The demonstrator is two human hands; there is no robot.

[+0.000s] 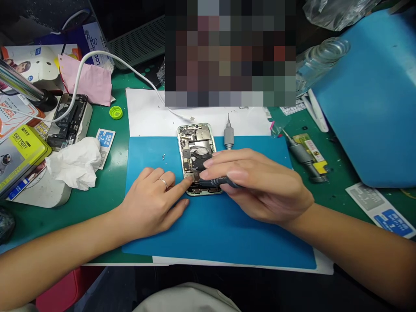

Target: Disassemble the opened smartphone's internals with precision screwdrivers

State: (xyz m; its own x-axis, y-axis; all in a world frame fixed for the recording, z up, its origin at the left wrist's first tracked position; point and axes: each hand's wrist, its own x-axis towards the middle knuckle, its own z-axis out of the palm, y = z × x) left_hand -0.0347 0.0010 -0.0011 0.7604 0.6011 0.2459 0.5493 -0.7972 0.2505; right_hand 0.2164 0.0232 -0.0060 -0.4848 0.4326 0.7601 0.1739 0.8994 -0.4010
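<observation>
An opened smartphone [198, 143] with its inner parts exposed lies on the blue mat [221, 238]. My left hand [156, 195], a ring on one finger, holds nothing; its index finger stretches out and touches the lower left of the phone. Over the phone's right side, my right hand [260, 184] grips a slim dark tool [216, 182] that lies low across the phone's lower part. The tool's kind and exact tip are hard to make out. Just beyond the right hand is a grey precision screwdriver [229, 132]. Tiny metal bits [163, 157] rest left of the phone.
White paper [146, 112] lies behind the mat, a white cable [107, 53] arching over it. At left are a crumpled tissue [76, 162], a battery box [22, 158] and another opened phone [69, 119]. A second screwdriver [302, 154] and glass jar [320, 56] stand right.
</observation>
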